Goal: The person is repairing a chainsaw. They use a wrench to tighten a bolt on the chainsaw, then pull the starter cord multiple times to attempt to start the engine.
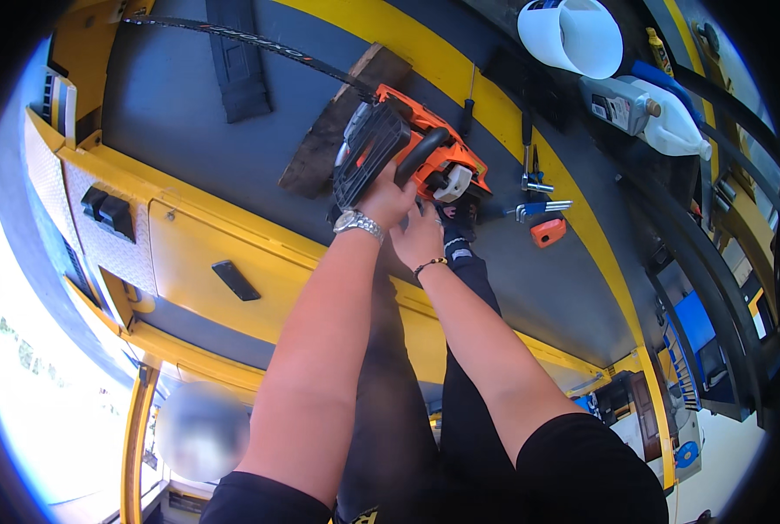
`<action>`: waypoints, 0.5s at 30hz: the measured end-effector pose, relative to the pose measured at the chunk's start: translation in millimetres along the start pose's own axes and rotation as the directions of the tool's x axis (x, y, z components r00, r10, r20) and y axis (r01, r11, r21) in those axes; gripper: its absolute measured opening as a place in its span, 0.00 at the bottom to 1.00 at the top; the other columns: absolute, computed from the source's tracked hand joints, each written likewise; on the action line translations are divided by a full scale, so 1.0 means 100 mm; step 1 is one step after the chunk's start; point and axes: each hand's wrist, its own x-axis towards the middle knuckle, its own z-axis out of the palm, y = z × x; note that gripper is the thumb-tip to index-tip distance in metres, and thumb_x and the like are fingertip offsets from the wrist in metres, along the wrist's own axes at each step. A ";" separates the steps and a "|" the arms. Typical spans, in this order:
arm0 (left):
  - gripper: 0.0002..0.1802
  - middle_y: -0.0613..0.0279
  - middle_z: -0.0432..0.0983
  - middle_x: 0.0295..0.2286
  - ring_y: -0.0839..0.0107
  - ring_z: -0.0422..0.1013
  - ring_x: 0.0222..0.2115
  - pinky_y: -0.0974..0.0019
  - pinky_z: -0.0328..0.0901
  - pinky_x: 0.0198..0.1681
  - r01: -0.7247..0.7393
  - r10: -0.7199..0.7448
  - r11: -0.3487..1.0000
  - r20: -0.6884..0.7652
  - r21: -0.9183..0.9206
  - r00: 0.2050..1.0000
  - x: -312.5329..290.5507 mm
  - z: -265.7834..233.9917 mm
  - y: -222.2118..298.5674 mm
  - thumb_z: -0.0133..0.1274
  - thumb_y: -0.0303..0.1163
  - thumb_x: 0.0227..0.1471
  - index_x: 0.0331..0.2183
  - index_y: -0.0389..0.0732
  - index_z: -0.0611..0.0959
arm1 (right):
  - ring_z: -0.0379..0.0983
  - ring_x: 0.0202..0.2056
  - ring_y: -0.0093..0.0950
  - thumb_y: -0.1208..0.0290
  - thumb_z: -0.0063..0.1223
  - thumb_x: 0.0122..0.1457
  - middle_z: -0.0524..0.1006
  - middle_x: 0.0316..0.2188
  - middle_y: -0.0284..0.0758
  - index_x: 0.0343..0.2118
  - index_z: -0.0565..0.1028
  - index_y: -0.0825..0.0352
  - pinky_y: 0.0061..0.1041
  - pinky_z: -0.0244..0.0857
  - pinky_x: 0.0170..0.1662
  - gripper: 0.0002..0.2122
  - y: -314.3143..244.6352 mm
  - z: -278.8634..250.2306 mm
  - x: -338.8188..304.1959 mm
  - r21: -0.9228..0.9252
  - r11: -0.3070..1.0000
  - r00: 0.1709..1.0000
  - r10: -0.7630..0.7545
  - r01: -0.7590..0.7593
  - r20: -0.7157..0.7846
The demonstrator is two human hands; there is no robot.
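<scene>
An orange chainsaw (442, 144) lies in front of me, its long bar and chain (259, 42) reaching to the far left. Behind its black hand guard (368, 157), my left hand (388, 203), with a metal watch at the wrist, is closed on the saw; the guard hides some of its fingers. Against the near side of the saw's body, below the black front handle (423, 157), is my right hand (420, 236). Its fingers are bent, and whatever they pinch is too small or hidden to name. Part of the saw rests by a dark wooden block (320, 144).
A black bar cover (237, 70) lies far left. To the right are a screwdriver (468, 113), a ratchet wrench (527, 162), a hex key set (542, 209) and an orange plastic part (548, 232). Jugs (673, 122) stand far right. A phone (235, 280) lies on the yellow ledge.
</scene>
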 end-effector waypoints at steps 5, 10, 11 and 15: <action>0.19 0.42 0.82 0.31 0.44 0.80 0.34 0.50 0.74 0.40 -0.045 0.046 0.999 -0.050 0.008 0.998 0.04 -0.09 0.07 0.61 0.40 0.47 0.36 0.35 0.84 | 0.78 0.51 0.48 0.51 0.55 0.60 0.82 0.47 0.49 0.52 0.79 0.60 0.50 0.67 0.57 0.22 0.05 0.29 0.56 -0.028 0.993 0.844 0.109 -0.111 0.524; 0.21 0.40 0.81 0.36 0.44 0.78 0.39 0.49 0.72 0.46 -0.016 0.016 0.998 0.002 0.059 1.000 0.08 -0.12 0.17 0.61 0.41 0.47 0.39 0.34 0.84 | 0.77 0.52 0.48 0.52 0.53 0.61 0.82 0.48 0.49 0.50 0.79 0.63 0.47 0.68 0.57 0.22 0.39 0.74 0.83 0.090 0.996 0.827 -0.031 -0.024 0.561; 0.22 0.39 0.80 0.37 0.43 0.78 0.40 0.49 0.72 0.47 -0.013 0.013 0.996 0.000 0.089 1.000 0.07 -0.13 0.17 0.62 0.42 0.47 0.40 0.35 0.84 | 0.77 0.52 0.48 0.52 0.53 0.61 0.82 0.48 0.49 0.50 0.79 0.63 0.47 0.68 0.57 0.22 0.36 0.73 0.84 0.089 0.996 0.825 -0.041 -0.011 0.563; 0.25 0.39 0.79 0.42 0.43 0.76 0.46 0.47 0.69 0.53 0.050 -0.058 0.994 0.082 0.099 0.995 0.01 -0.23 0.21 0.62 0.44 0.48 0.43 0.36 0.84 | 0.77 0.52 0.49 0.52 0.51 0.63 0.81 0.48 0.49 0.49 0.79 0.65 0.46 0.68 0.57 0.21 0.33 0.66 0.82 0.065 0.998 0.803 -0.055 0.021 0.594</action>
